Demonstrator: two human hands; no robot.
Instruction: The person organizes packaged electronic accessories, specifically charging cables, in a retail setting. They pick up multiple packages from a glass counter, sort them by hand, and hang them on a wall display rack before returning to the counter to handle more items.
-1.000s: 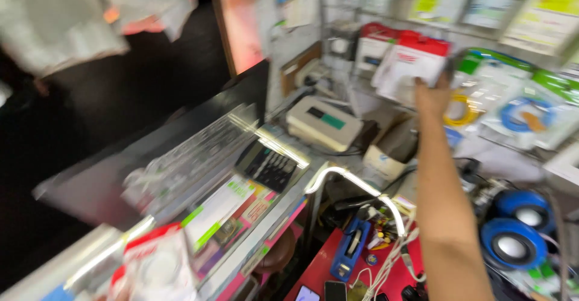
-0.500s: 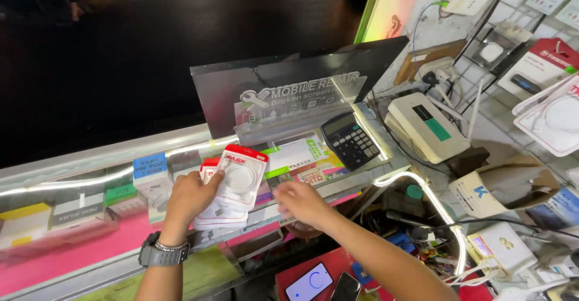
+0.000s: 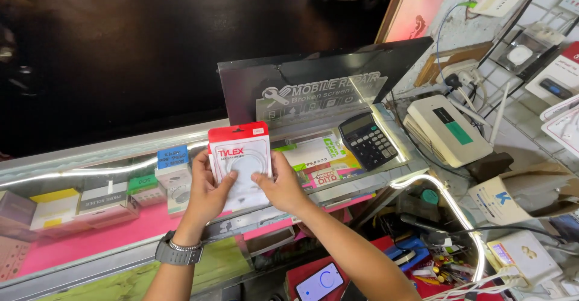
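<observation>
Pack (image 3: pixel 240 163) w/ red top sits pinched between my left hand (image 3: pixel 208 195) & right hand (image 3: pixel 282 187) over the glass counter (image 3: pixel 90 247), grip's only at its lower edges, so it could slip & drop onto the glass.

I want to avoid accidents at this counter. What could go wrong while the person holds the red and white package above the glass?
1. Both hands, left hand and right hand, grip the red and white package only by its lower edges, so it might slip onto the glass counter.
2. The calculator lies near the right elbow's path and could be knocked.
</observation>
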